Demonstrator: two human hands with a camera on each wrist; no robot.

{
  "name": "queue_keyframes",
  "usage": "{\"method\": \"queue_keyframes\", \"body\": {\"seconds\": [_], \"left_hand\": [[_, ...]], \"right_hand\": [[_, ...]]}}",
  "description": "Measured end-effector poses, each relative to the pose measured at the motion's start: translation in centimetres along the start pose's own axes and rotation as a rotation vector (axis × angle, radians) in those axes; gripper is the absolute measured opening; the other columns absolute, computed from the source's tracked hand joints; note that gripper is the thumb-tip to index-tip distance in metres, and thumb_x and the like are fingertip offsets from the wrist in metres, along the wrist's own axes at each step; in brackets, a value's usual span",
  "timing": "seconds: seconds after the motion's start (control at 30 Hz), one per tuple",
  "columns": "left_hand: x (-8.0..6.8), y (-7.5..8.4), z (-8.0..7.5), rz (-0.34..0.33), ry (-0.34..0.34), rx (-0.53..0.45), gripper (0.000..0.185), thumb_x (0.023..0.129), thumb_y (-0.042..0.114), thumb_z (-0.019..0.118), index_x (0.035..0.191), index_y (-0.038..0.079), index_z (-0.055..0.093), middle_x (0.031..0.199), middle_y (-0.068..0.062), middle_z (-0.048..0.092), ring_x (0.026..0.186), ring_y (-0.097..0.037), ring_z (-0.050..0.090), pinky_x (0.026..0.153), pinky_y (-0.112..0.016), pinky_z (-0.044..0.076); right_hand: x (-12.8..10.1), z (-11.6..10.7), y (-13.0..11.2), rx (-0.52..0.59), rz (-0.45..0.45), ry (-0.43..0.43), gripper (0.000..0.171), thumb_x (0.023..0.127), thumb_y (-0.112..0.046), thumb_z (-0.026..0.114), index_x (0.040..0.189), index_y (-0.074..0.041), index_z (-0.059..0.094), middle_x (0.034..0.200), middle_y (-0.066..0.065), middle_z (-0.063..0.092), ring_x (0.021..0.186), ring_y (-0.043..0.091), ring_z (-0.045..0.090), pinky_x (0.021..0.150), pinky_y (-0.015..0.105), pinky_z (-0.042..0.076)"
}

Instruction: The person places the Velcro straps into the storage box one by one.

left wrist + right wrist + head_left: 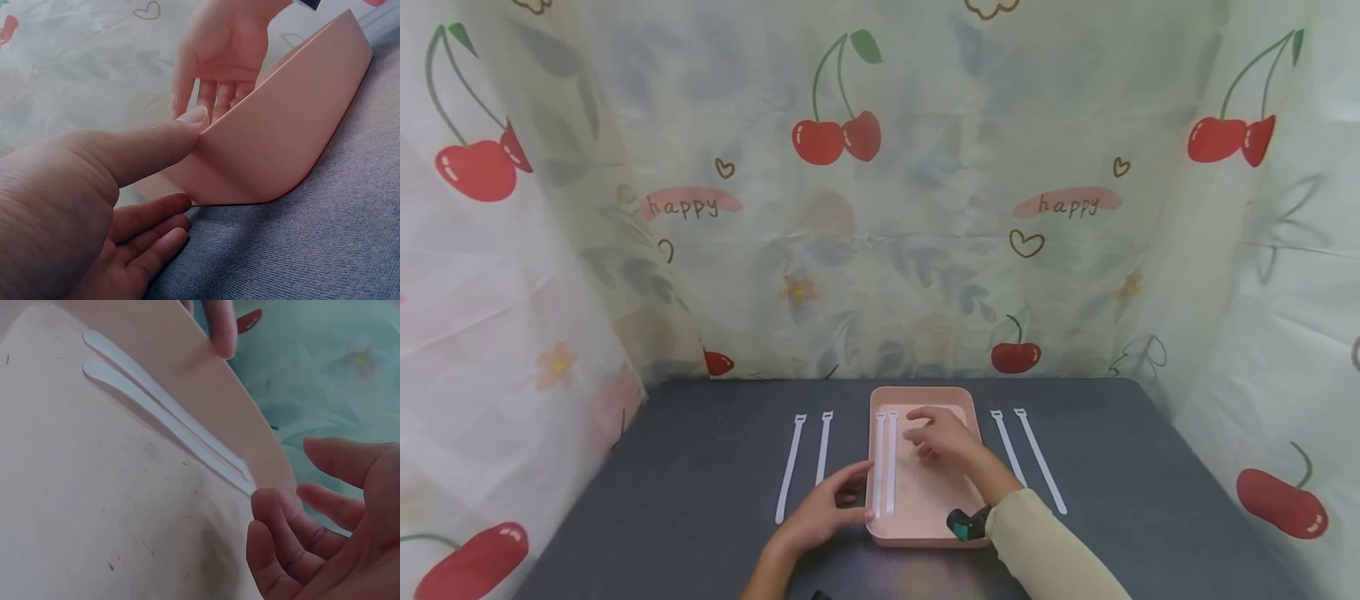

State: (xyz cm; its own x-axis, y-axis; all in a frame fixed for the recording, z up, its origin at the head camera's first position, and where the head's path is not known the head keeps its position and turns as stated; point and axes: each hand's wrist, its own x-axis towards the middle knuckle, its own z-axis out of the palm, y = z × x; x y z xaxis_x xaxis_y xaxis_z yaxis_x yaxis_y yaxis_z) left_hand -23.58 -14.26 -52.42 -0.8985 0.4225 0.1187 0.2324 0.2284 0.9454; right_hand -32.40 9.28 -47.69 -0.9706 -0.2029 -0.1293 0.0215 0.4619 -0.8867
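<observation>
A pink rectangular tray (925, 500) stands on the dark table. Two white cable ties (892, 467) with slotted heads lie side by side along its left part, lengthwise. My left hand (820, 512) is at the tray's left side. In the left wrist view its thumb (190, 119) touches the rim, while its other fingers extend low beside the outer wall. Over the tray hovers my right hand (947, 437), fingers loosely bent and nothing in them. The right wrist view shows its fingertips (265, 500) near one end of the ties.
Left of the tray lie two more white ties, an outer tie (790, 471) and an inner tie (824, 450). Another pair lies right of it, an inner tie (1009, 450) and an outer tie (1041, 462). A cherry-printed curtain (910, 250) surrounds the table's back and sides.
</observation>
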Motion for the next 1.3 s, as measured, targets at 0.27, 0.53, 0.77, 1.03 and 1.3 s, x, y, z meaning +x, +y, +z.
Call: {"method": "queue_keyframes", "body": {"seconds": [0.27,0.53,0.77,1.03,1.3], "left_hand": [[-0.8,3.1,-0.1,0.001,-0.020,-0.028,0.065,0.085,0.002,0.072,0.141,-0.008,0.042,0.131,-0.033,0.050,0.121,-0.047,0.048,0.100,-0.059,0.037],[0.0,0.4,-0.1,-0.005,-0.005,-0.004,0.068,0.085,0.010,0.074,0.144,0.000,0.042,0.134,-0.025,0.052,0.123,-0.037,0.050,0.101,-0.053,0.039],[0.2,0.1,0.0,-0.004,-0.004,0.006,0.069,0.085,0.009,0.074,0.145,0.000,0.041,0.134,-0.026,0.052,0.122,-0.039,0.050,0.100,-0.054,0.039],[0.0,0.2,-0.1,0.022,-0.009,0.035,0.069,0.085,0.016,0.075,0.144,0.001,0.043,0.133,-0.022,0.054,0.122,-0.035,0.051,0.099,-0.046,0.042],[0.0,0.0,-0.1,0.011,-0.013,0.023,0.068,0.085,0.015,0.074,0.144,0.001,0.043,0.134,-0.022,0.053,0.123,-0.036,0.050,0.100,-0.048,0.041]], "right_hand": [[-1.1,-1.7,-0.2,0.065,0.003,0.014,0.043,0.091,-0.018,0.069,0.129,-0.001,0.058,0.098,0.020,0.066,0.076,0.028,0.067,0.069,0.040,0.057],[-2.1,-2.9,0.0,0.191,0.029,0.035,0.037,0.091,-0.015,0.066,0.126,-0.002,0.060,0.109,0.022,0.065,0.089,0.035,0.066,0.072,0.039,0.056],[-2.9,-3.9,0.7,0.281,-0.023,0.101,0.035,0.092,-0.013,0.065,0.125,-0.001,0.061,0.108,0.021,0.066,0.093,0.038,0.065,0.073,0.039,0.056],[-3.3,-5.1,2.5,0.427,-0.081,0.207,0.029,0.094,-0.012,0.063,0.120,0.001,0.063,0.096,0.014,0.068,0.090,0.034,0.065,0.065,0.030,0.054],[-3.9,-6.5,3.4,0.463,-0.093,0.284,0.032,0.095,-0.011,0.062,0.123,0.004,0.060,0.092,0.007,0.069,0.089,0.031,0.065,0.073,0.040,0.055]]}}
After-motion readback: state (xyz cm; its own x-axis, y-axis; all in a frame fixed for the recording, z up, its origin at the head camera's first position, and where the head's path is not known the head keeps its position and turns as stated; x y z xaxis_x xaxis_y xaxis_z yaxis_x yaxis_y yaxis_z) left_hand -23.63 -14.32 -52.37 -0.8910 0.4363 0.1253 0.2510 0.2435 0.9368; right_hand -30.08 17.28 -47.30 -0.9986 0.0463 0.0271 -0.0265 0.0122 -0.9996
